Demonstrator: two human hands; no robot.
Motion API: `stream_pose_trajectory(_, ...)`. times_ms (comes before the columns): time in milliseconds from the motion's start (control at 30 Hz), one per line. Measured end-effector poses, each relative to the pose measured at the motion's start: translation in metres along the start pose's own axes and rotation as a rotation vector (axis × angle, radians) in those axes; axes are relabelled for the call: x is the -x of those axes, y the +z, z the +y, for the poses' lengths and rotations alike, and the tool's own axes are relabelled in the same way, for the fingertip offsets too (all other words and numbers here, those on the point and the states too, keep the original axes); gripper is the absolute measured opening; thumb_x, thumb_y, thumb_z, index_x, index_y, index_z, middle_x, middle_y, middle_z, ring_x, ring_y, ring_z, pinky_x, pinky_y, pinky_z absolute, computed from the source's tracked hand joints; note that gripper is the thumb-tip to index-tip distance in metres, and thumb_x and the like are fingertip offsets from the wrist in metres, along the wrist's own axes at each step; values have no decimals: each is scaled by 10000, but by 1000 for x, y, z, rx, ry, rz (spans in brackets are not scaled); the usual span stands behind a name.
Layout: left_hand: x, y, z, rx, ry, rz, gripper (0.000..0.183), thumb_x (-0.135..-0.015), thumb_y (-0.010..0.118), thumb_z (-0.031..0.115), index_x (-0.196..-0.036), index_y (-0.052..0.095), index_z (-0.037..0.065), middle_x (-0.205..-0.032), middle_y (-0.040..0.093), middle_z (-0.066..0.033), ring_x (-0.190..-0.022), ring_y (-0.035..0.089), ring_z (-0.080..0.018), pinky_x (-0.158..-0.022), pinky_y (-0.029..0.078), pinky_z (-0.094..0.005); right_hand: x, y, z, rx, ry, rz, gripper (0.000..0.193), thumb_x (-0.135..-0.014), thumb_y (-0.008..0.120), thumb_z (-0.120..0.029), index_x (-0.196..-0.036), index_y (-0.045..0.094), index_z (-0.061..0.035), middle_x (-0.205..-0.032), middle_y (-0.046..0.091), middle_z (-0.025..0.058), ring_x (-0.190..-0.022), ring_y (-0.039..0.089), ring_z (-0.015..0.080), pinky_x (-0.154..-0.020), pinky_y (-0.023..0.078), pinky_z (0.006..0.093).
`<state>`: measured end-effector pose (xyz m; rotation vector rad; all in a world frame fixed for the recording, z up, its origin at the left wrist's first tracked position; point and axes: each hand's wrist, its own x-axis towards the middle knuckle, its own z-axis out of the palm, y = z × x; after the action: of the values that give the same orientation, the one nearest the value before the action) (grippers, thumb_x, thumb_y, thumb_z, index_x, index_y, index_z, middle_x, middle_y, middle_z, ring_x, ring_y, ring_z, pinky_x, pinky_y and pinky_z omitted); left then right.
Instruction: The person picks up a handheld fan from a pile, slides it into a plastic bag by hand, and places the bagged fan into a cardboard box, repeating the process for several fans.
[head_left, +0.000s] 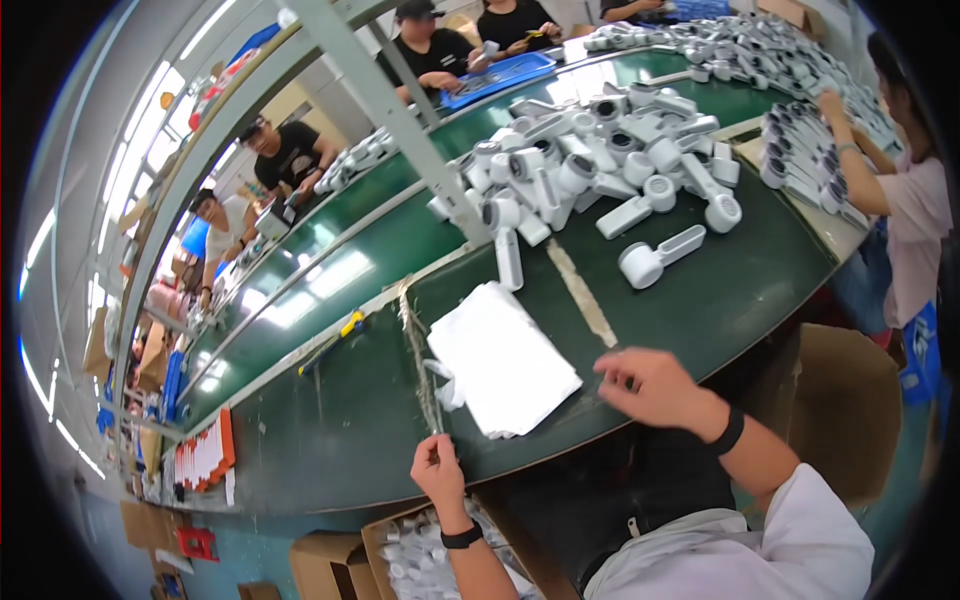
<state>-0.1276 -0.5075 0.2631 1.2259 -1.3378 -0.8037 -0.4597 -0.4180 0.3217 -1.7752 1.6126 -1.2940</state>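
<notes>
A stack of thin white sheets or bags (503,360) lies on the dark green table (330,420) in front of me. A small crumpled translucent piece (446,386) sticks out at its left side. My left hand (438,472) is at the table's near edge, its fingertips pinched together beside the lower end of a ragged tape seam (418,350); whatever they hold is too small to make out. Just right of the stack, my right hand (650,386) hovers with fingers loosely bent and apart, nothing visible in them. Farther back, white handheld devices with round heads (600,150) form a heap.
A yellow-handled tool (350,323) and orange-and-white boxes (205,452) lie to the left. A metal post (390,120) rises behind the stack. Below the edge stands a carton of white parts (420,555). At right, a person (890,190) handles devices; several others work across the table.
</notes>
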Motion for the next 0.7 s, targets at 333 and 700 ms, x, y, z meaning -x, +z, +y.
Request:
stream_pose_trajectory(333,-6,15,5,-159,-39,97,117,-883,665,108,-928,650,0,-793,634,-26,-671,560,-76,-560,446,-214,-61,-100,113,999,213,86,631,-763,704,-114,-1346,461,-116,-1286,508,74,-1225,482,279,-1007,345,603)
stream_pose_trajectory(700,3,104,92,-689,685,-334,237,-719,791,185,-889,688,56,-900,667,-94,-860,590,-303,-765,465,-404,-52,-99,60,704,272,-105,340,-825,669,-182,-1119,570,-42,-944,639,124,-788,659,276,-710,521,387)
